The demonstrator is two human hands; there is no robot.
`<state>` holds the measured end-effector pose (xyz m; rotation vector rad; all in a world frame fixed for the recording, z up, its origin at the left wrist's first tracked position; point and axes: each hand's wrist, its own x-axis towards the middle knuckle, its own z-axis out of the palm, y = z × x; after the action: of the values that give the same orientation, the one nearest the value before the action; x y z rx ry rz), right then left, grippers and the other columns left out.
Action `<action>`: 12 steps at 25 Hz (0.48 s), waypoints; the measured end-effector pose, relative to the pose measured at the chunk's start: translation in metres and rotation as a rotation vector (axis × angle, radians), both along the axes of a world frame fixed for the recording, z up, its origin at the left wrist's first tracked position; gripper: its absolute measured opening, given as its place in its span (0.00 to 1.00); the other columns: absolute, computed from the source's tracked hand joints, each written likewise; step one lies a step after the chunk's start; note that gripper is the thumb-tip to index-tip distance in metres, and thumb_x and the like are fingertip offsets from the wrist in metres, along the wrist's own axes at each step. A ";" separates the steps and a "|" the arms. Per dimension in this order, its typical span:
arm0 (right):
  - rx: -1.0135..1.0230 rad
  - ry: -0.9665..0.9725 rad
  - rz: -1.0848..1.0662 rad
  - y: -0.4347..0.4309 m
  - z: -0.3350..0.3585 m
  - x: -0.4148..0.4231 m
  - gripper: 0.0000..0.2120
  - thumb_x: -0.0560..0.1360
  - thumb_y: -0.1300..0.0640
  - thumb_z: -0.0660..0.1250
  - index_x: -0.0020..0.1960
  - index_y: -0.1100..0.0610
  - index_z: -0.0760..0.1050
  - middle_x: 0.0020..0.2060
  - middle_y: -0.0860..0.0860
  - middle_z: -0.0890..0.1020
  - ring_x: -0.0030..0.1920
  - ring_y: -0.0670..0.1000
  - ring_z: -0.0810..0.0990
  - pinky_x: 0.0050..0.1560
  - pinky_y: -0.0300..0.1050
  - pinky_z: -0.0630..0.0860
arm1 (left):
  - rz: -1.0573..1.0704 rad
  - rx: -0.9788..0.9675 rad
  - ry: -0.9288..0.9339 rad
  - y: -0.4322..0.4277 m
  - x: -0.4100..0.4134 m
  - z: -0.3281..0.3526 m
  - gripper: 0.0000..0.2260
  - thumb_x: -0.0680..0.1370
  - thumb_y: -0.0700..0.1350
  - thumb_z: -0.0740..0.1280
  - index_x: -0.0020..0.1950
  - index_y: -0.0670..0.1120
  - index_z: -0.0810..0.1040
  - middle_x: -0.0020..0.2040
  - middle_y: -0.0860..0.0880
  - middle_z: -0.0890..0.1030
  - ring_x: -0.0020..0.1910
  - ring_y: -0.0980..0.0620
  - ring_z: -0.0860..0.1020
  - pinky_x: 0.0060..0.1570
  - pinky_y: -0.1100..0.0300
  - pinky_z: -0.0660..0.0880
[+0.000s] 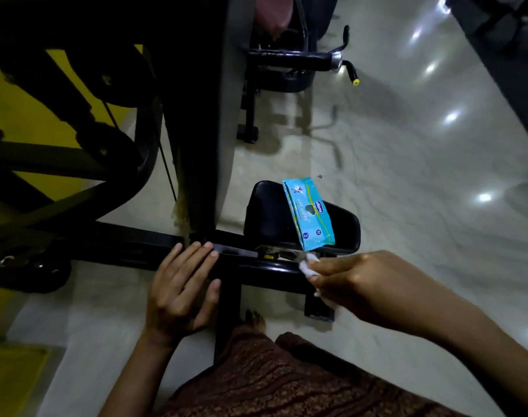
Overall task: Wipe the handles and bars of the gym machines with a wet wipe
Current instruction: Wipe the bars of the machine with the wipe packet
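Note:
A black horizontal frame bar (256,264) of a gym machine runs low across the floor. My left hand (181,284) lies flat on it, fingers apart, holding nothing. My right hand (355,281) is closed around a crumpled white wet wipe (307,267), which is pressed against the bar just below the seat. A blue pack of wet wipes (309,216) lies on the machine's black padded seat (265,215), right above the wipe.
A tall black upright (202,115) rises from the bar. Yellow and black machine parts (61,145) fill the left. Another machine with a black handle (340,61) stands further back. Glossy white tiles (422,176) lie to the right. My foot (255,322) rests by the bar.

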<state>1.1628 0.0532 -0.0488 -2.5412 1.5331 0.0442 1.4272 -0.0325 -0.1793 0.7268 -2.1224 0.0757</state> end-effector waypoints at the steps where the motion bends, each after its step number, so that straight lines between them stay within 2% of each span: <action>1: 0.005 -0.030 -0.023 -0.003 0.009 -0.001 0.12 0.71 0.54 0.67 0.53 0.53 0.79 0.50 0.48 0.83 0.46 0.50 0.84 0.31 0.46 0.80 | 0.011 -0.001 0.009 -0.001 0.002 0.001 0.14 0.77 0.43 0.60 0.58 0.37 0.74 0.56 0.39 0.78 0.59 0.45 0.75 0.64 0.48 0.68; 3: -0.050 -0.242 -0.058 -0.016 0.016 0.015 0.13 0.75 0.50 0.61 0.52 0.55 0.80 0.49 0.50 0.83 0.48 0.51 0.83 0.39 0.48 0.81 | 0.044 -0.004 0.029 -0.004 0.007 0.003 0.13 0.77 0.43 0.60 0.58 0.38 0.74 0.56 0.39 0.78 0.59 0.45 0.75 0.64 0.48 0.68; 5: -0.138 -0.387 -0.027 -0.040 0.005 0.053 0.19 0.77 0.49 0.57 0.59 0.58 0.77 0.57 0.52 0.81 0.55 0.50 0.80 0.50 0.44 0.78 | 0.083 -0.002 0.038 -0.009 0.013 0.002 0.14 0.77 0.43 0.60 0.59 0.38 0.73 0.57 0.39 0.78 0.60 0.45 0.75 0.63 0.47 0.68; 6: -0.137 -0.399 -0.002 -0.052 -0.010 0.075 0.21 0.77 0.49 0.55 0.62 0.59 0.75 0.61 0.53 0.78 0.57 0.51 0.79 0.52 0.44 0.77 | 0.109 0.002 0.042 -0.011 0.018 0.000 0.14 0.77 0.44 0.60 0.59 0.38 0.73 0.57 0.39 0.77 0.60 0.45 0.74 0.63 0.47 0.68; 7: -0.073 -0.368 0.007 -0.059 -0.022 0.093 0.24 0.77 0.48 0.53 0.64 0.60 0.73 0.63 0.54 0.76 0.58 0.53 0.79 0.50 0.47 0.79 | 0.139 0.007 0.047 -0.013 0.023 -0.002 0.14 0.77 0.44 0.60 0.59 0.39 0.73 0.57 0.39 0.78 0.60 0.46 0.74 0.63 0.47 0.69; 9: 0.040 -0.300 0.052 -0.062 -0.045 0.098 0.24 0.76 0.47 0.51 0.64 0.59 0.72 0.60 0.55 0.78 0.52 0.57 0.81 0.40 0.53 0.81 | 0.218 0.020 0.056 -0.018 0.035 -0.007 0.14 0.77 0.44 0.60 0.59 0.39 0.73 0.57 0.39 0.78 0.60 0.46 0.75 0.62 0.46 0.69; 10: 0.089 -0.290 0.068 -0.064 -0.051 0.091 0.20 0.77 0.48 0.53 0.63 0.56 0.71 0.56 0.55 0.80 0.48 0.58 0.83 0.38 0.53 0.81 | 0.260 0.027 0.061 -0.022 0.043 -0.008 0.14 0.77 0.45 0.60 0.59 0.39 0.74 0.56 0.39 0.79 0.59 0.46 0.75 0.62 0.46 0.69; 12: 0.165 -0.171 0.098 -0.071 -0.040 0.071 0.11 0.79 0.49 0.56 0.58 0.51 0.72 0.47 0.53 0.82 0.43 0.56 0.82 0.40 0.52 0.80 | 0.298 0.035 0.047 -0.029 0.059 -0.009 0.14 0.78 0.45 0.59 0.59 0.38 0.74 0.55 0.38 0.80 0.59 0.46 0.75 0.61 0.47 0.70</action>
<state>1.2336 -0.0179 -0.0890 -2.4190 1.2869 -0.0325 1.4861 -0.0615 -0.1884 1.0512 -1.9617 0.1803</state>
